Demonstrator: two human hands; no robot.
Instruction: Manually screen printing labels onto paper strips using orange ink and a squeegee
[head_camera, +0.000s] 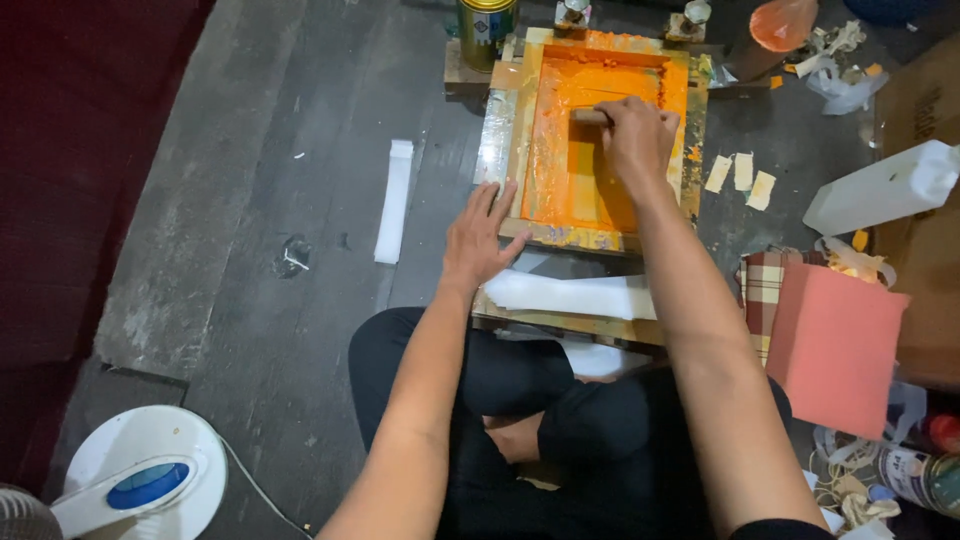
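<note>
Right hand (637, 135) clenched over the wooden squeegee handle (590, 116), blade down in orange ink inside the wooden-framed printing screen (520, 130). Left hand (478, 238) flat, unclenched, pinning the frame's near corner. Judgement: even downward pressure, steady angle, frame held firmly.

Light is moderate and even, falling from overhead. The orange ink in the wooden frame (600, 140) reads brightest, with slight sheen. The floor's (250, 200) left edge sinks into dark. Shadows are soft. The bottom corners are softly blurred; wide-angle bending is mild.
</note>
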